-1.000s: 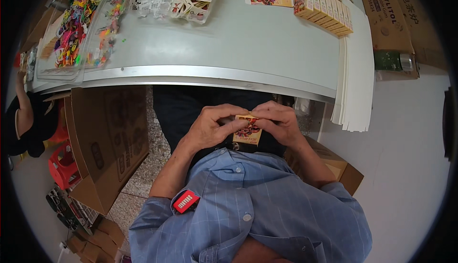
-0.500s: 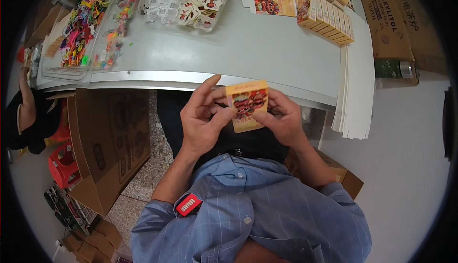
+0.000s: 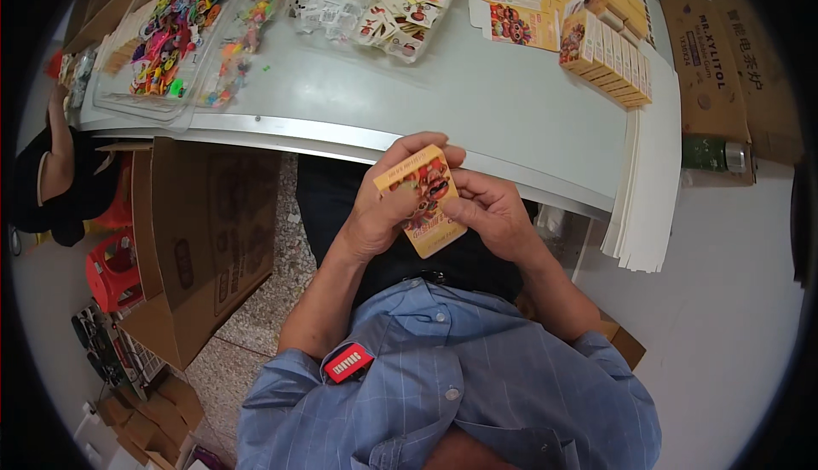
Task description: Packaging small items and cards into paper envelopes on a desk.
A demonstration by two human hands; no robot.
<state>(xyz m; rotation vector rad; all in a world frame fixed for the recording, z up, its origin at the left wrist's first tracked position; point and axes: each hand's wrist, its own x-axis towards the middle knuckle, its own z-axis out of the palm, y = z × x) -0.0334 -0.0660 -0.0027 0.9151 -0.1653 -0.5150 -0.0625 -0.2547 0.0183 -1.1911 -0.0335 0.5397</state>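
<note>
Between my two hands, over my lap at the table's near edge, is a small yellow printed cardboard box (image 3: 429,206), tilted, with colourful characters on its face. My left hand (image 3: 388,210) wraps its left side, the thumb across the front and fingers behind the upper edge. On the right side my right hand (image 3: 494,217) grips it, thumb against the front, the other fingers partly hidden behind. Whether the box holds anything inside cannot be seen.
On the table (image 3: 358,99) lie colourful small trinkets (image 3: 183,31) in clear trays, picture packets (image 3: 409,10), flat yellow cartons (image 3: 520,23) and a row of upright yellow boxes (image 3: 605,59). White strips (image 3: 635,206) hang off the right edge. A large carton (image 3: 213,240) stands lower left; another person (image 3: 55,172) is at far left.
The box has tilted, its top leaning left, and my left hand has closed further round it, fingers now behind its top. The view has shifted slightly.
</note>
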